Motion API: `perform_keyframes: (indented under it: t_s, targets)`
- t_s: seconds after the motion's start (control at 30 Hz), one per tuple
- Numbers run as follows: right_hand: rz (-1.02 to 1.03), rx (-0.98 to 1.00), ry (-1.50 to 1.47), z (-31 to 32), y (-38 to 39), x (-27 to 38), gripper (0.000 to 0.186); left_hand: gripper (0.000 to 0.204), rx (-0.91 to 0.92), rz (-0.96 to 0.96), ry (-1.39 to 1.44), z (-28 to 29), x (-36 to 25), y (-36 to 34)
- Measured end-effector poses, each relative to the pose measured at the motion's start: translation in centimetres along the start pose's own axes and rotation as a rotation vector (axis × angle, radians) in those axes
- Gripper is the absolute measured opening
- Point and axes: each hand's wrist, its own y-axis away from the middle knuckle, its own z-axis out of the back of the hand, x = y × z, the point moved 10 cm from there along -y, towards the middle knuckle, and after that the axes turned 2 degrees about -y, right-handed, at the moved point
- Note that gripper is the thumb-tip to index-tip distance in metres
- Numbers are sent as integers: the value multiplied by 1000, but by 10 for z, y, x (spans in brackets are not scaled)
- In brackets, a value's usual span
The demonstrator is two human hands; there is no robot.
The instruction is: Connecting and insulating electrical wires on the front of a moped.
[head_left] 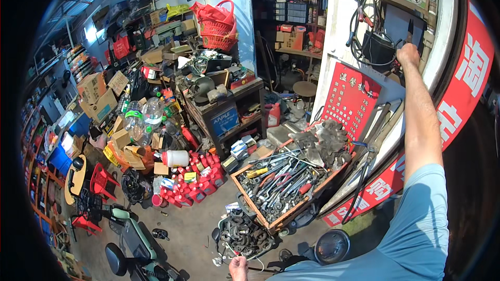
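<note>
My right arm reaches far out to the upper right, where my right hand [409, 55] is closed around a dark, narrow, pointed tool [410, 30]. Its exact kind is not clear. Just left of that hand, a black box-shaped device [378, 48] with dark cables hangs by the white door frame. Low in the picture, my left hand [238, 269] is pinched shut on a thin pale wire [260, 263]. Beside it stands a basin of dark metal parts [244, 235]. A wooden tray [272, 224] heaped with wrenches, pliers and screwdrivers lies between my hands.
A red sign board [348, 99] leans behind the tray, near long bars. Red bottles [200, 179] crowd the floor by a cluttered workbench [229, 99]. A green scooter [136, 237] stands at lower left. A round black stool [332, 246] is close to my body.
</note>
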Motion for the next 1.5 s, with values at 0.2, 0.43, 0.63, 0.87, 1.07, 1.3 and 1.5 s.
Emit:
perform_keyframes:
  t_s: [0.2,0.43,0.63,0.87,1.07,1.3,1.5]
  targets:
    - [-114,-112,-109,15,3,-6,55,24,28,177,219,1,18,-3]
    - [-196,-140,-124,13,-12,-11,50,18,38,139,289,5,29,-11]
    - [-99,124,116,13,9,16,42,20,23,93,270,9,21,-11]
    - [-150,132,157,11,2,12,42,25,49,113,228,1,20,-15]
    - [-111,247,307,10,6,19,34,21,83,139,236,-4,25,-20]
    - [-108,193,299,25,21,24,37,19,98,139,295,-1,29,-21]
    - [-118,170,185,19,-5,17,41,20,63,152,276,6,37,-26]
